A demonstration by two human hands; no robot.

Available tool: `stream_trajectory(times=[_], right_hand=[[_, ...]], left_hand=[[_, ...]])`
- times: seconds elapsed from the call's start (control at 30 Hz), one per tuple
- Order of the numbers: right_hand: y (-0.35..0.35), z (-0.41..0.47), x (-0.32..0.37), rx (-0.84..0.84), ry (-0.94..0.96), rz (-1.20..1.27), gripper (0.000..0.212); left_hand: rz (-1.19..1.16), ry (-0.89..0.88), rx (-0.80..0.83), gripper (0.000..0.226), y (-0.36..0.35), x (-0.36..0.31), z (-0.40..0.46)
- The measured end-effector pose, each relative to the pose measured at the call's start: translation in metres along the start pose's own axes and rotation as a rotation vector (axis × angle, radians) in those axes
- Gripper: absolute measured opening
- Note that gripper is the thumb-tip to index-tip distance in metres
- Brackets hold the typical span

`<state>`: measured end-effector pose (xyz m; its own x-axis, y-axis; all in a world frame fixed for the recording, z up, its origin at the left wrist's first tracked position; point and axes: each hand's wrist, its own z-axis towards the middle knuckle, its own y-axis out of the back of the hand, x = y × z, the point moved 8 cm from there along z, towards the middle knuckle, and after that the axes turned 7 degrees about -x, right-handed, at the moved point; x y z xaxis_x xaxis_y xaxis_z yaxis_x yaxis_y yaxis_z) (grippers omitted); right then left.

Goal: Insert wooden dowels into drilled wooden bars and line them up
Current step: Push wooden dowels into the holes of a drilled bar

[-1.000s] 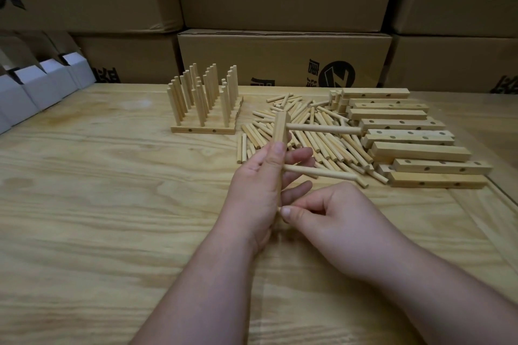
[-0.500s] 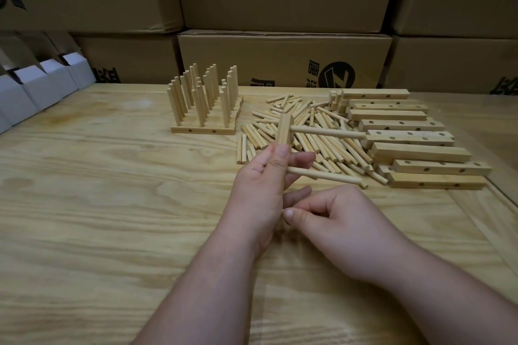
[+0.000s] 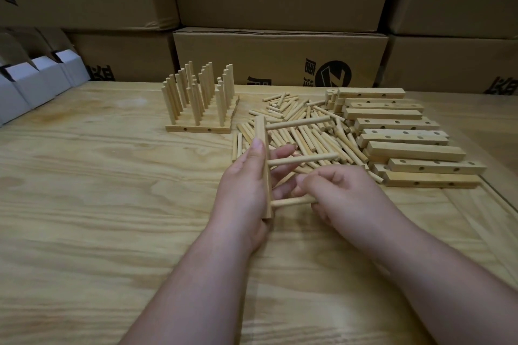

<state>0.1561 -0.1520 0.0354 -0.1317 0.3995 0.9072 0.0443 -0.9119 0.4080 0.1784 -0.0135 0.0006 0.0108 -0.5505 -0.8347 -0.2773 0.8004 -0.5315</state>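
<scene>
Plywood tabletop [image 3: 84, 218] runs bare and wide to the left of the forearms on my feed, its right edge showing past the bar stack. At centre, the left hand [image 3: 244, 185] grips a drilled wooden bar [image 3: 263, 165] upright, thumb along its side, fingers curled behind. Three dowels jut rightward from it; the right hand [image 3: 342, 196] pinches the lowest dowel [image 3: 291, 201] where it meets the bar's bottom hole. Just beyond lies a loose heap of dowels [image 3: 302, 134], touching a stack of drilled bars [image 3: 403, 143] on the right. Further back and left, apart from the heap, finished bars [image 3: 201, 103] stand in a row with dowels upright. Cardboard cartons [image 3: 280, 56] wall the far edge; white boxes [image 3: 33, 81] sit far left.
</scene>
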Motion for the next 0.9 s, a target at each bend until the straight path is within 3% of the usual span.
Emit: stream_trajectory(times=[0.17,0.23,0.33,0.43,0.53,0.67,0.8,0.9], right_hand=[[0.019,0.005,-0.011,-0.17,-0.042,0.337,0.059],[0.024,0.006,-0.013,-0.242,-0.017,0.381,0.047],[0.029,0.006,-0.009,-0.317,0.078,0.305,0.021],[0.022,0.006,-0.007,-0.22,0.098,0.324,0.03],[0.01,0.005,-0.009,-0.053,0.037,0.43,0.031],[0.006,0.004,-0.005,0.048,0.026,0.516,0.031],[0.006,0.007,-0.009,0.067,0.02,0.542,0.022],[0.013,0.014,-0.018,-0.067,-0.039,0.705,0.026]], left_hand=[[-0.188,0.145,-0.011,0.043,0.004,-0.002,0.002],[-0.22,0.278,0.037,0.045,0.002,0.004,-0.001],[-0.154,0.494,0.247,0.037,-0.011,0.014,-0.017],[-0.073,0.645,0.472,0.039,-0.02,0.021,-0.037],[-0.039,0.741,0.587,0.046,-0.019,0.024,-0.045],[-0.158,0.872,0.744,0.038,-0.026,0.016,-0.058],[-0.239,0.924,0.804,0.045,-0.027,0.013,-0.062],[-0.176,0.805,0.72,0.056,-0.022,0.013,-0.049]])
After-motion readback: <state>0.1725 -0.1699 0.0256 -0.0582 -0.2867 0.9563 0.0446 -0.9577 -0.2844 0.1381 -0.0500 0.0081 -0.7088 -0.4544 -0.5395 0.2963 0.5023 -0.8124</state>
